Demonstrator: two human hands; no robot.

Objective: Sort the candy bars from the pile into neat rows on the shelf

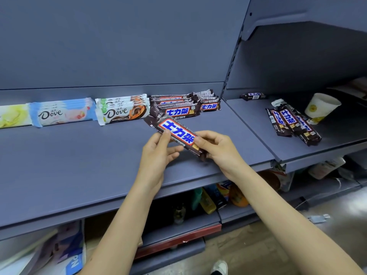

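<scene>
both hands [158, 149] [217, 147] around tilted brown candy bar [175, 133]

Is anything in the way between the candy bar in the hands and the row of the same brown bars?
Nothing visible is. The left hand and right hand hold the candy bar just in front of the brown row, with its far end almost touching the front bar. Only bare shelf lies beneath.

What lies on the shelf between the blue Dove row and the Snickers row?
In the head view, the brown Dove row lies between the blue Dove row and the Snickers row, at the back of the shelf.
</scene>
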